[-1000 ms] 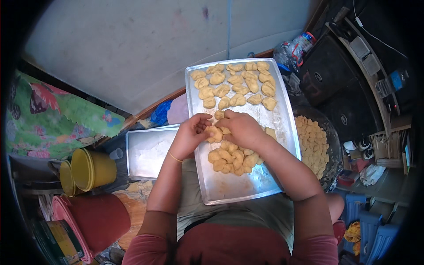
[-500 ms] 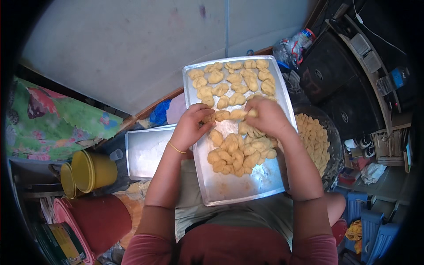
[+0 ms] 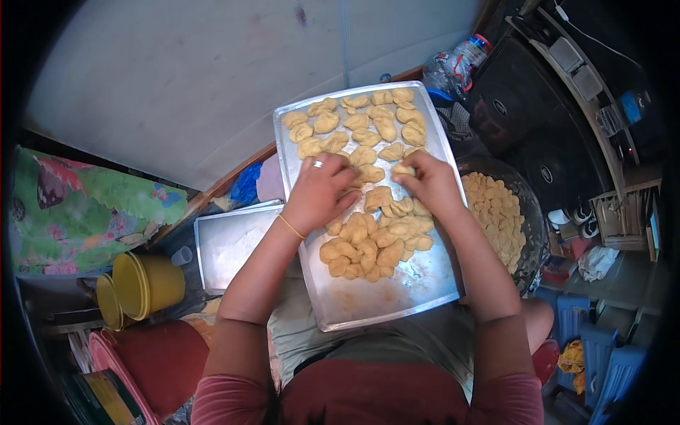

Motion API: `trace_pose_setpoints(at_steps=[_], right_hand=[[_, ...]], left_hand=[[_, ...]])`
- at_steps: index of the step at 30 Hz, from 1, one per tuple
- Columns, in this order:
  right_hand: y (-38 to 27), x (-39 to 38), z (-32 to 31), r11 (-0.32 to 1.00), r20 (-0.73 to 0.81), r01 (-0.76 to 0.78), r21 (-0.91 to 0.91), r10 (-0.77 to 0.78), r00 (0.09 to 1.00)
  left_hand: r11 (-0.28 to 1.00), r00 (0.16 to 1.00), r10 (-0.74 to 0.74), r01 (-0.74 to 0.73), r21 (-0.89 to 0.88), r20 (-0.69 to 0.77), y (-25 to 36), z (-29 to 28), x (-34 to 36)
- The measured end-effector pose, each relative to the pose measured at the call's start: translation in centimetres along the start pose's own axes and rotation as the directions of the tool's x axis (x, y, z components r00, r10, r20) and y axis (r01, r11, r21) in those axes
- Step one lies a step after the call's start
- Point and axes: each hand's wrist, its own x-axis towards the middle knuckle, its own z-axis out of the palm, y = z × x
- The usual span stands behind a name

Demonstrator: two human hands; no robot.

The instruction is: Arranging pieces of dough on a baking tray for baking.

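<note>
A metal baking tray (image 3: 340,312) lies tilted over my lap with yellow-tan dough pieces on it. Separate lumps (image 3: 363,137) stand in loose rows on its far half. Nearer me sits a heap of twisted dough strips (image 3: 365,249). My left hand (image 3: 320,190), with a ring and a yellow wristband, bends its fingers down onto dough at the tray's left middle; the fingertips are partly hidden. Between thumb and fingers, my right hand (image 3: 433,188) pinches a small dough piece (image 3: 404,170). A short dough lump (image 3: 370,173) lies between the hands.
A round dark pan (image 3: 496,219) full of dough pieces stands at the right. Left of the tray is another metal tray (image 3: 230,244). Yellow buckets (image 3: 149,283) and a red tub (image 3: 152,361) stand farther left. Black speakers (image 3: 528,120) and a wall (image 3: 191,78) border the space.
The dough strip stretched between my hands is no longer held across them; separate lumps show there. My left hand has turned palm down. The tray appears shifted slightly left in view.
</note>
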Motion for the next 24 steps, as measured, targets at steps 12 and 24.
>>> trace_pose_setpoints(at_steps=[12, 24], right_hand=[[-0.4, -2.8, -3.1, 0.999, 0.331, 0.001, -0.044, 0.014, 0.943], [2.9, -0.4, -1.3, 0.969, -0.209, 0.150, -0.199, -0.192, 0.959]], left_hand=[[0.971, 0.973, 0.217, -0.223, -0.083, -0.074, 2.4, 2.6, 4.0], [0.986, 0.985, 0.169, -0.169, 0.010, 0.038, 3.5, 3.0, 4.9]])
